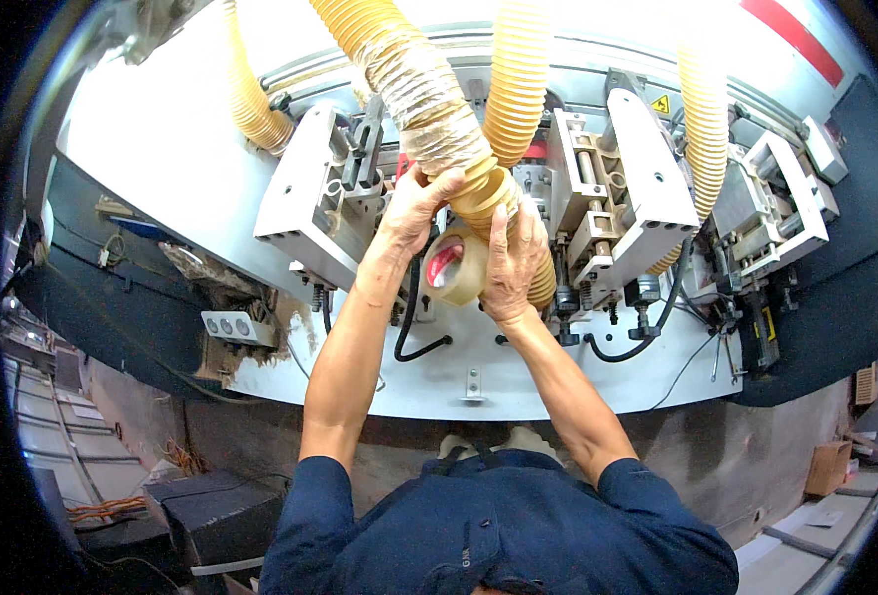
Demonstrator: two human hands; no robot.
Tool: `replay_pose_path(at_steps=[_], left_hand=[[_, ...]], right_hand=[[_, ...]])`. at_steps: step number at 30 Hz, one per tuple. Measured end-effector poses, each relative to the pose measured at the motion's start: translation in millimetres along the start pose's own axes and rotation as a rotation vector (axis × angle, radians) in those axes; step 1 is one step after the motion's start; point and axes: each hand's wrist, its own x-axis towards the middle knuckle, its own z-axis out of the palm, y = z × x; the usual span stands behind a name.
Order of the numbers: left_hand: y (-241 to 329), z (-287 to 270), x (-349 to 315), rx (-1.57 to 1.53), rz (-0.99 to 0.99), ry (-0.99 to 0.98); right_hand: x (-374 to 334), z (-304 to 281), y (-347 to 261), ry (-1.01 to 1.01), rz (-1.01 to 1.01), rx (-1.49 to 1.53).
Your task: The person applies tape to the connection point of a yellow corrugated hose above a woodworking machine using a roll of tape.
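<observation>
A thick yellow ribbed hose (473, 188) comes down from the top, its upper stretch wrapped in crinkled clear film or tape (424, 104). My left hand (417, 206) is closed around the hose's left side, its thumb across the front. On the lower right, my right hand (514, 260) wraps over the hose, fingers pointing up along it. Between the two hands sits a roll of clear packing tape (470, 270) with a red and white core, close against the right hand. Whether the right fingers touch the roll is hidden, as is the hose's far side.
White machine heads with metal rods stand at the left (300, 188) and right (647, 178). More yellow hoses (515, 79) hang behind and to the sides. Black cables (424, 352) loop over the white machine bed (399, 392). A grey socket strip (238, 327) is at the left.
</observation>
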Motion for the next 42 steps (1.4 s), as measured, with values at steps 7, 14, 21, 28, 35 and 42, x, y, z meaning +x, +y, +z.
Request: replay_pose_path(at_steps=[7,14,21,28,35,42], left_hand=[[3,27,9,0.162,0.064,-0.128],[6,22,21,0.269,-0.010,-0.168],[4,16,25,0.273,0.019,-0.178],[8,9,20,0.240,-0.074,-0.098],[5,-4,23,0.260,0.059,-0.070],[4,-21,12,0.305,0.070,-0.041]], right_hand=[[14,28,-19,0.127,0.203,-0.107],[15,26,-15,0.096,0.208,-0.110],[21,20,-17,0.037,0.226,-0.072],[21,9,-16,-0.085,0.187,0.013],[25,0,-13,0.101,0.157,0.320],[63,-34,12,0.072,0.143,0.413]])
